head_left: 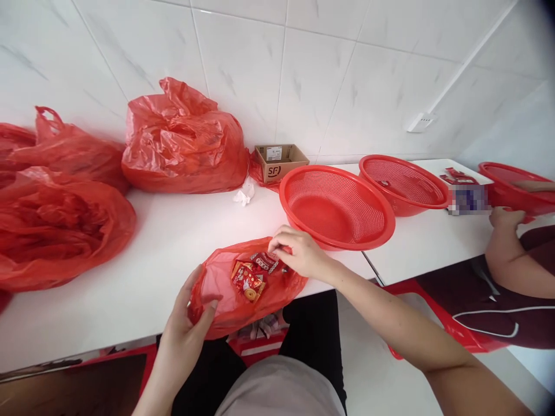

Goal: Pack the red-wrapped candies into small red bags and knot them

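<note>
An open red plastic bag [229, 312] lies at the table's front edge, partly over it. Inside rest several small packaged snacks, among them a red-and-gold packet [247, 281] and a dark red packet [264, 262]. My left hand [191, 318] grips the bag's left rim, thumb on the inner side and fingers outside. Over the bag's far right side is my right hand [299, 251], its fingers pinched together just above the dark red packet. What sits between those fingertips is hidden. A small shiny round piece [285, 270] shows in the bag below that hand.
A red mesh basket [338, 214] stands right of the bag, with a second basket [403, 182] beyond. A cardboard box [281, 164] and crumpled tissue [245, 192] lie behind. Large red bags [186, 144] fill the left. At right, a co-worker's arm [507, 242] is near another basket [520, 190].
</note>
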### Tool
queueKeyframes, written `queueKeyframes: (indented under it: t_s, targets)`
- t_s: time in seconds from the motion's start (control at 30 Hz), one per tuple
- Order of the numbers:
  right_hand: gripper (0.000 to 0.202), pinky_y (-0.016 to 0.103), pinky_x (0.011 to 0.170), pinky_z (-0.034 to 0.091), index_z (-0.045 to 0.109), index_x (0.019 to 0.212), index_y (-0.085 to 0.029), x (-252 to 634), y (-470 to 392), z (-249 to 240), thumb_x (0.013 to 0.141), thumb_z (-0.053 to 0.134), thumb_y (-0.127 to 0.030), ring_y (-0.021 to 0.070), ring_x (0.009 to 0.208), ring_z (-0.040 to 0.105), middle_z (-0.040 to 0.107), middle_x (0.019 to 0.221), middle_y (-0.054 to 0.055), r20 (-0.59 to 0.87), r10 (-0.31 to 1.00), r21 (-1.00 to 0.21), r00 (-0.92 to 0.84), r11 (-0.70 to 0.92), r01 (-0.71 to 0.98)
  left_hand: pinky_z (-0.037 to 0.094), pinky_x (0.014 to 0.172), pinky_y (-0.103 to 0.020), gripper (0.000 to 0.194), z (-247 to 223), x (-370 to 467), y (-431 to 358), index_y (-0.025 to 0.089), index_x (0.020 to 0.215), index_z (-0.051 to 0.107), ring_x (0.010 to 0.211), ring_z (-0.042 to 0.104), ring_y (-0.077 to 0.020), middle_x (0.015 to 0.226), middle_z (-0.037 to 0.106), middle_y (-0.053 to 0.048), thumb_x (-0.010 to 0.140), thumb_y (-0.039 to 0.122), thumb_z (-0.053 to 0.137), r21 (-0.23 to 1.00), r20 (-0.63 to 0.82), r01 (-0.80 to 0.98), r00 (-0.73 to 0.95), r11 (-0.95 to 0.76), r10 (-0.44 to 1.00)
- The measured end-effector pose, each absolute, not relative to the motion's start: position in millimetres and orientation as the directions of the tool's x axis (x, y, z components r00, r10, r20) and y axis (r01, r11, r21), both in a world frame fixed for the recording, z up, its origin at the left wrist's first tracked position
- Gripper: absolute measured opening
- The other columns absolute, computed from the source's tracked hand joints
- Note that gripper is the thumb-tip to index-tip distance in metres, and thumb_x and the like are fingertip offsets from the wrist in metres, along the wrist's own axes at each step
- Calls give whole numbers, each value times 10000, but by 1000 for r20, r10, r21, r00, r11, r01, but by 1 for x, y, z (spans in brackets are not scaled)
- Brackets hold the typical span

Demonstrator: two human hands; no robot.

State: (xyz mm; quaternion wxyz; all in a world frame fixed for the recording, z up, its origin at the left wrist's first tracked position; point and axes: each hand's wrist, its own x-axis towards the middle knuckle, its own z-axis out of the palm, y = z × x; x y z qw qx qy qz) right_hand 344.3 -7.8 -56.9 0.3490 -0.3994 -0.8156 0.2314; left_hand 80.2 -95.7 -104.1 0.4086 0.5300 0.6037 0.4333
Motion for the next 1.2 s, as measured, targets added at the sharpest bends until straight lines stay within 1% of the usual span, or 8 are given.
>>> queueKeyframes:
  t_s: [0.13, 0.27, 0.4, 0.53, 0.7, 0.8, 0.93, 1.2]
  targets:
    - [148, 301, 823, 493, 618, 880, -214, 349, -18, -67, 908, 507, -120, 163, 864, 612, 621, 917, 41, 360, 834, -586, -418, 551, 594, 311, 1160, -457, 706, -104, 81, -103, 325, 1474, 367, 1380, 421, -278, 1545, 387, -68, 831, 417, 642, 966, -47, 246, -143, 82, 989]
    - [163, 306, 812, 499, 625, 968, -234, 369, -43, -67, 958, 466, -201, 175, 870, 632, 660, 947, 50, 333, 881, -534, -337, 471, 703, 527, 944, -366, 789, -108, 78, -112, 347, 1469, 335, 1199, 578, -248, 1492, 422, -87, 778, 455, 701, 978, -146, 118, -217, 174, 965]
    - [273, 354, 805, 514, 603, 1182, -240, 383, -68, -87, 945, 469, -214, 233, 987, 649, 640, 1184, 92, 76, 946, -351, -317, 322, 879, 535, 862, -302, 516, -117, 77, -123, 217, 1113, 564, 1023, 635, -216, 1095, 661, -63, 719, 495, 747, 974, -201, 48, -261, 220, 944]
    - [384, 385, 779, 529, 569, 1275, -200, 391, -71, -106, 894, 523, -182, 280, 1022, 646, 588, 1240, 141, -106, 960, -218, -258, 231, 948, 516, 807, -291, 400, -124, 72, -129, 199, 896, 621, 866, 632, -203, 832, 670, -20, 734, 553, 714, 941, -295, 136, -123, 310, 948]
    - [223, 356, 831, 524, 670, 1015, -201, 388, -62, -78, 908, 486, -138, 209, 928, 642, 606, 1016, 90, 127, 949, -422, -290, 316, 850, 511, 843, -286, 329, -97, 57, -111, 222, 830, 683, 898, 626, -196, 863, 680, -8, 723, 527, 745, 972, -234, -34, -211, 232, 949]
    - [187, 339, 813, 541, 632, 977, -219, 378, -59, -45, 882, 496, -132, 198, 1009, 622, 537, 1222, 108, 315, 919, -617, -237, 388, 684, 510, 797, -222, 199, -60, 50, -86, 245, 758, 692, 812, 593, -133, 795, 652, 22, 751, 431, 760, 987, 11, -150, -320, -62, 947]
    - [73, 353, 815, 549, 517, 847, -211, 369, -47, -11, 824, 553, -153, 197, 1053, 624, 518, 1347, 98, 177, 944, -893, -280, 274, 358, 507, 709, -205, 122, -17, 51, -58, 236, 893, 737, 674, 533, -91, 754, 621, 19, 805, 321, 731, 923, 279, -181, -298, -341, 913]
    - [167, 356, 855, 520, 548, 858, -198, 369, -13, 24, 783, 676, -275, 145, 869, 635, 648, 1009, 54, 118, 942, -991, -316, 131, 22, 479, 664, -150, 515, 18, 56, -42, 227, 1221, 682, 709, 538, -83, 873, 674, -4, 738, 378, 780, 975, 188, -73, -241, -211, 952]
